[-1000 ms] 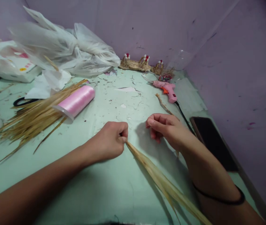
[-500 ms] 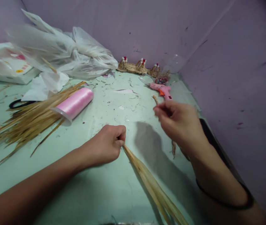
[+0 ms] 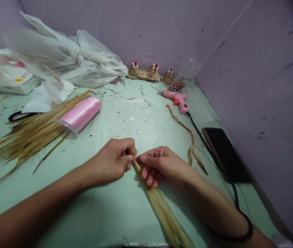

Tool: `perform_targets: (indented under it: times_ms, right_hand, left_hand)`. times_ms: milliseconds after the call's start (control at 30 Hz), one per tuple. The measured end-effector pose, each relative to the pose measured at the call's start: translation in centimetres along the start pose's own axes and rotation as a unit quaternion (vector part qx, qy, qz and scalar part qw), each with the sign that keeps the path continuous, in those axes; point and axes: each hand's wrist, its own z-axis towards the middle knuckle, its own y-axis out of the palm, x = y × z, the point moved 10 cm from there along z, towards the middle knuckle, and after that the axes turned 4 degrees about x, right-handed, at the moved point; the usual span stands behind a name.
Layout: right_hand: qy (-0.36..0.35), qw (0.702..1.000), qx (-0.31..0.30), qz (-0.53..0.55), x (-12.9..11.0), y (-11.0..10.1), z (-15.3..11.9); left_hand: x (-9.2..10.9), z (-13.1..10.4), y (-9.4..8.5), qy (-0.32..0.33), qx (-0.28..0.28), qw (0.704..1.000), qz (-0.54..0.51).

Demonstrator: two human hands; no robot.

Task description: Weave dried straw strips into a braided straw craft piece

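Note:
A bundle of long, pale-yellow dried fibre strips (image 3: 159,203) runs down the middle of the table toward me. Its top end is pinched between the thumb and fingers of my left hand (image 3: 114,158). Right beside it, my right hand (image 3: 163,165) has thumb and index finger pressed together on the strips just below that grip, its other fingers curled loosely over them. The very tip of the bundle is hidden in my left hand. A short twisted brown fibre cord (image 3: 185,129) lies on the table beyond my right hand.
Left stand a pink ribbon spool (image 3: 81,115), more dried strips (image 3: 32,137), a black loop handle (image 3: 17,116) and plastic bags (image 3: 71,58). A pink glue gun (image 3: 174,98), its black cable and a phone (image 3: 226,155) lie right. Beaded woven pieces (image 3: 143,73) line the back wall.
My right hand has come down and left from above the twisted cord to the strips by my left hand. The left hand keeps its grip. The phone and cord are now uncovered.

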Motion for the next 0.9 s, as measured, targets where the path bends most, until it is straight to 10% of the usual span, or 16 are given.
perform_targets:
  times_ms: [500, 900]
  right_hand:
    - [-0.152, 0.982, 0.111, 0.005, -2.3, -1.6, 0.2]
    - [-0.189, 0.976, 0.05, 0.098, -1.9, -0.5, 0.4]
  left_hand:
    - [0.0, 0.0, -0.2, -0.017, 0.017, 0.999, -0.045]
    - [-0.8, 0.2, -1.0, -0.072, 0.065, 0.994, -0.05]
